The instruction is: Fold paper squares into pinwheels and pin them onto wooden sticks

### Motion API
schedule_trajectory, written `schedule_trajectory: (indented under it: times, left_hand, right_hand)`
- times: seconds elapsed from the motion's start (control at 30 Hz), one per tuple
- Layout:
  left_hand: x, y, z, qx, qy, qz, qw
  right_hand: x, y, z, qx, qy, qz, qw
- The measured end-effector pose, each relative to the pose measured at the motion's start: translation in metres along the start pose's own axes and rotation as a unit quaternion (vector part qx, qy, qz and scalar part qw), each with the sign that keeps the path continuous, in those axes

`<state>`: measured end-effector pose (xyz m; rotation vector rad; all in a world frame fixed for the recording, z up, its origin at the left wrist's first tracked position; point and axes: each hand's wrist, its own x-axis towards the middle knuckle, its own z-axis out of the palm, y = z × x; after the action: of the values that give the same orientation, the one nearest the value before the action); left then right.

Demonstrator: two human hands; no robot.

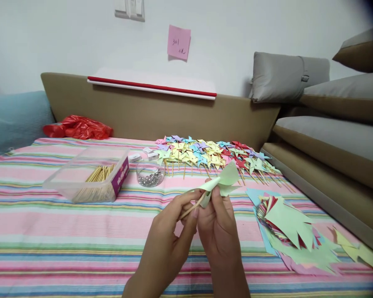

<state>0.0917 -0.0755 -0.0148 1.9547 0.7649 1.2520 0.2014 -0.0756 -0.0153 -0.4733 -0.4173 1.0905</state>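
Between my two hands is a pale green paper pinwheel, its blades partly folded in. My right hand pinches the paper near its middle, thumb on the near side. A thin wooden stick slants up to the paper, and my left hand grips it between thumb and fingers. Whether the stick is joined to the paper is hidden by the fingers. Beyond my hands, many finished pinwheels in several colours lie in rows on their sticks.
A clear plastic box of wooden sticks stands at left, beside a round tub of silvery pins or beads. Cut paper sheets are stacked at right on the striped cloth. Grey cushions border the right side.
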Motion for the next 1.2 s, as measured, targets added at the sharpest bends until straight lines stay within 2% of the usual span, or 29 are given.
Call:
schedule_trajectory:
  times: [0.1,0.33,0.47,0.73,1.03,1.13,1.2]
  left_hand:
    - [0.000,0.001,0.003,0.015,0.021,0.006,1.000]
    - [0.000,-0.001,0.010,0.023,0.099,0.017,0.995]
    - [0.001,0.001,0.009,0.024,0.131,0.028,0.991]
    - [0.002,0.003,-0.001,0.045,0.138,0.063,0.987]
    - [0.001,-0.001,0.001,0.063,0.141,0.068,0.986]
    - [0.002,-0.003,0.002,0.049,0.134,0.036,0.989]
    - [0.003,-0.005,0.003,0.026,0.125,-0.011,0.992]
  right_hand:
    - [0.000,0.000,0.000,-0.005,0.005,0.000,1.000]
    - [-0.005,-0.001,0.002,-0.018,-0.038,0.024,0.999]
    - [-0.004,-0.002,0.003,0.011,-0.048,0.008,0.999]
    - [-0.003,-0.004,0.002,0.011,-0.061,0.008,0.998]
    - [-0.003,0.002,0.002,-0.008,-0.048,-0.001,0.999]
    - [-0.002,0.002,0.002,-0.010,-0.041,0.008,0.999]
    - [0.000,0.002,0.002,-0.017,-0.038,0.015,0.999]
